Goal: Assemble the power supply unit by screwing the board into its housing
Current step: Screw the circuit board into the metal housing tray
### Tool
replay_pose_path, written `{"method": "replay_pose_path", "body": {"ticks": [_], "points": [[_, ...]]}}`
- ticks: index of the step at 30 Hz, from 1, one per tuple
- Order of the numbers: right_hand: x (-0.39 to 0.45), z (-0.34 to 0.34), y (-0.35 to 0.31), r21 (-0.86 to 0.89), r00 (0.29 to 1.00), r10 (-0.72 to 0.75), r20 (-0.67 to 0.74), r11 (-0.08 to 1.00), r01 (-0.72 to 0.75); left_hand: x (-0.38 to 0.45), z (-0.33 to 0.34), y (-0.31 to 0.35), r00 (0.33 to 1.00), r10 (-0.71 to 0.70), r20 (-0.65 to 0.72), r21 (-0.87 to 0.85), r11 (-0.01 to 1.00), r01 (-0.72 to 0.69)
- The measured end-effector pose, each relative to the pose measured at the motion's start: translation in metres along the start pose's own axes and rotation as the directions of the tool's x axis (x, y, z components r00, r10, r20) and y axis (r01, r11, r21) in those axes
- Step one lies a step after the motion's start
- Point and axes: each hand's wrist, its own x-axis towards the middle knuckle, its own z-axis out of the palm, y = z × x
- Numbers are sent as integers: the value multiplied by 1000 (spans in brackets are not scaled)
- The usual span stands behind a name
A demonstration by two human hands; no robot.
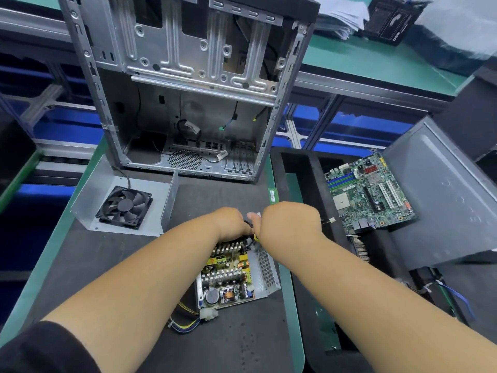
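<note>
Lying on a dark, faintly speckled mat (236, 335), the power supply board (228, 275) is seen seated in its housing (265, 267), a shallow tray of dull grey sheet metal with a perforated right wall. The board is crowded with finned aluminium heat sinks, copper-wound coils, yellow blocks and a round capacitor. At the far end of the housing both hands are met: the left hand (231, 220) is curled over the board's far edge and the right hand (289, 219) is closed in a fist just beside it, and black and yellow wires show between them. What exactly is gripped by either hand cannot be told, since the fingers are hidden behind the knuckles. A bundle of yellow, black and blue wires (185, 320) with a white plug (208, 314) is trailed from the housing's near left corner.

Left of the housing, and beyond it, a bent sheet-metal cover (88, 195) is laid open with a black, square-framed fan (124, 207) fixed inside. Directly beyond the housing an empty computer case (193, 84) of stamped, ribbed steel is stood upright, loose cables hanging within. Right of the housing a green motherboard (369, 195) is rested on a black foam tray (301, 162), with a grey steel panel (441, 195) further right. The mat is bordered by a green bench surface (291, 305); beyond the case, aluminium framing and blue panels are seen, with a stack of papers (341, 17) on a further green bench.
</note>
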Motion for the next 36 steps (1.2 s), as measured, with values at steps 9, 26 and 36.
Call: {"method": "replay_pose_path", "body": {"ticks": [9, 26, 36], "points": [[-4, -6, 19, 162, 955, -292, -40, 942, 295, 0, -1, 2, 1000, -28, 6, 32, 999, 28], [-3, -1, 9, 106, 981, -182, -69, 976, 189, 0, 0, 1, 1000, -16, 12, 18, 1000, 16], [6, -10, 21, 169, 960, -281, 12, 947, 275, 1, -1, 2, 1000, -27, 8, 22, 999, 27]]}}
